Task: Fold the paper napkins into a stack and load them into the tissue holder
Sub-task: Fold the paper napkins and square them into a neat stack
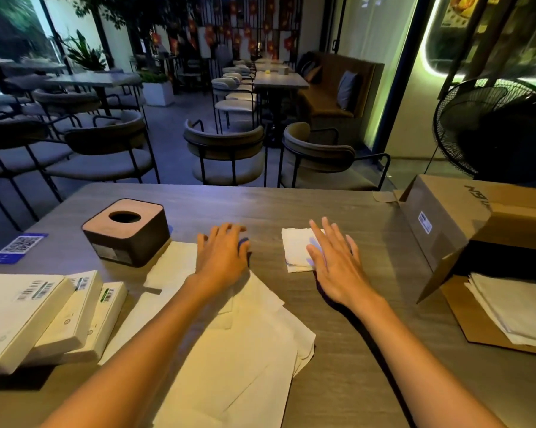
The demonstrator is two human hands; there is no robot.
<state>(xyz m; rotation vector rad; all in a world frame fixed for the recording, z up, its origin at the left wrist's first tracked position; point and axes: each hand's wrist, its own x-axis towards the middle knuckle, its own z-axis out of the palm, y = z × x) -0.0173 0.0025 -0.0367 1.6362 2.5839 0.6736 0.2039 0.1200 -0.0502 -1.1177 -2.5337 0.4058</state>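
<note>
The right hand (333,261) lies flat, fingers straight and spread, its thumb side resting on a small folded napkin (296,250) on the bench (353,350); most of the napkin shows just left of the fingers. The left hand (222,253) is palm down, its fingers loosely bent with the tips on the bare bench, pinching nothing; its heel rests on the far edge of a loose pile of unfolded napkins (245,350) that spreads back under that forearm. The holder (126,231), a dark box with a round hole in its top, stands just left of the left hand and beyond the pile's corner. Left of the left forearm lie three flat packs (44,316), overlapping. Well right of the right hand an open carton (464,223) lies on its side with a stack of sheets (513,307) on its flap.
</note>
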